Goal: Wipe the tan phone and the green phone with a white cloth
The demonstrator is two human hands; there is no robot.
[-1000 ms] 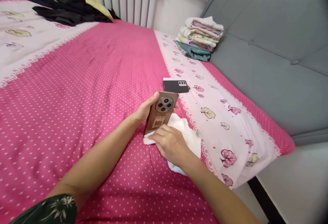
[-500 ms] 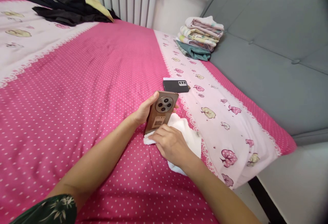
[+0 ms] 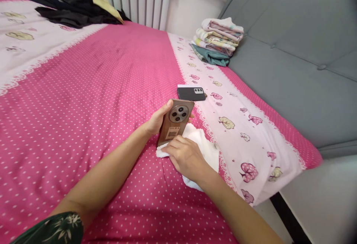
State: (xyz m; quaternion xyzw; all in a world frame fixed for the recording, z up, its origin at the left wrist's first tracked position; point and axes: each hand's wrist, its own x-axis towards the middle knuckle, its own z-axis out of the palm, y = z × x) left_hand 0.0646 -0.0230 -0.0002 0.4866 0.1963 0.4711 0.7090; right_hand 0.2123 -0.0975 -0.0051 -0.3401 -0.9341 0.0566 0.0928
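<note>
My left hand [image 3: 157, 120] grips a brown smartphone [image 3: 174, 122] by its sides, with the back and its round camera module facing me. A label with small print is stuck low on the phone's back. Closed on a white cloth [image 3: 205, 146], my right hand [image 3: 184, 155] presses a fold of it against the phone's lower edge. The rest of the cloth spreads over the bed behind and beneath that hand. Just beyond the held phone lies a dark phone [image 3: 187, 93], back up, with something white and flat showing along its far edge.
The bed has a pink dotted cover [image 3: 119, 76] with pale printed bands. Folded cloths [image 3: 219, 37] are stacked by the grey headboard [image 3: 290, 50]. Dark clothes [image 3: 72, 4] lie at the far left, before a white radiator [image 3: 145, 0]. The bed's edge drops off at right.
</note>
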